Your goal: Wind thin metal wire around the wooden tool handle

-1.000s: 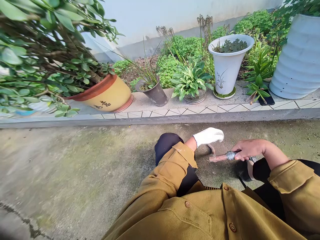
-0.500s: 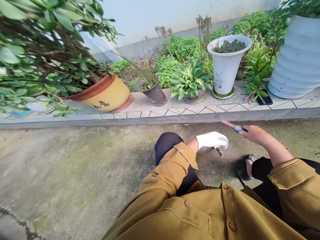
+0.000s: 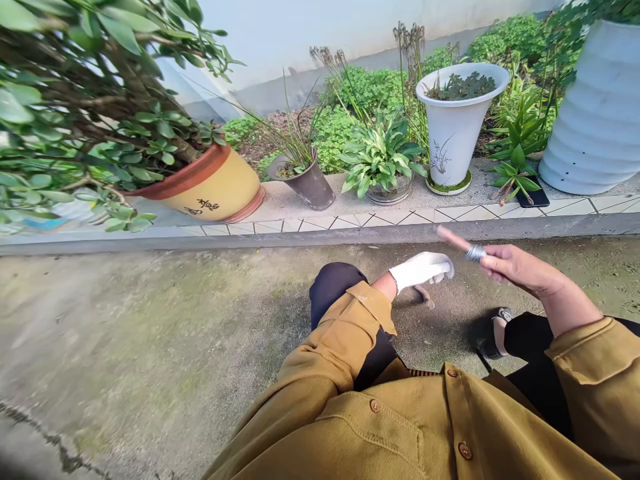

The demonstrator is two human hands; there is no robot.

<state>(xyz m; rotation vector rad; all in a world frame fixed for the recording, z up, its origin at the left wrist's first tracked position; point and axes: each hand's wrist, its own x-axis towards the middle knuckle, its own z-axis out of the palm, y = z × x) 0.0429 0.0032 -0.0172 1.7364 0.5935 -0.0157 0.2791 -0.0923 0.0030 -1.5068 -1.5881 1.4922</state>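
Note:
My left hand [image 3: 423,269], in a white glove, is closed with its fingers curled, low over the concrete beside my knee. Below it juts the end of a brown stick-like piece [image 3: 425,297], blurred by motion; the rest is hidden by the glove. My bare right hand [image 3: 515,267] is closed around a reddish-brown stick [image 3: 454,239] with silvery-grey wire or cord [image 3: 475,253] wound about it close to my fingers. The stick's far end is smeared and points up and left, above the glove. A gap separates the two hands.
A tiled ledge [image 3: 350,221] crosses ahead, bearing a tilted yellow pot [image 3: 215,183], a grey pot [image 3: 313,187], a leafy plant [image 3: 383,160], a tall white pot [image 3: 453,140] and a ribbed white planter [image 3: 593,113]. A dark phone-like slab [image 3: 537,197] lies there too.
The brown piece under my left hand has swung left and slightly up, and the glove has risen a little. My right hand has shifted slightly, its stick's tip rising up and left.

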